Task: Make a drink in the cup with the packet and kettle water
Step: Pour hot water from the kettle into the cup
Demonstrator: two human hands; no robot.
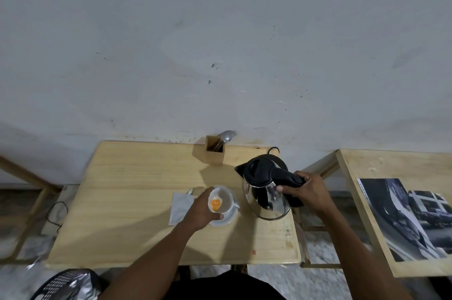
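Observation:
A white cup [223,198] with orange powder in its bottom is tilted over its white saucer [226,220], and my left hand [201,211] grips it by the near side. My right hand [309,191] is closed on the black handle of a steel kettle [265,192], which is held just right of the cup with its spout pointing left toward the back. A white packet [179,206] lies flat on the wooden table [137,189], left of the cup. A small torn piece [190,191] lies behind it.
A wooden holder [215,149] with a spoon and a fork stands at the table's back edge by the wall. The kettle's black cord [273,149] loops at the back right. A second wooden table [381,170] with a magazine [413,216] stands to the right.

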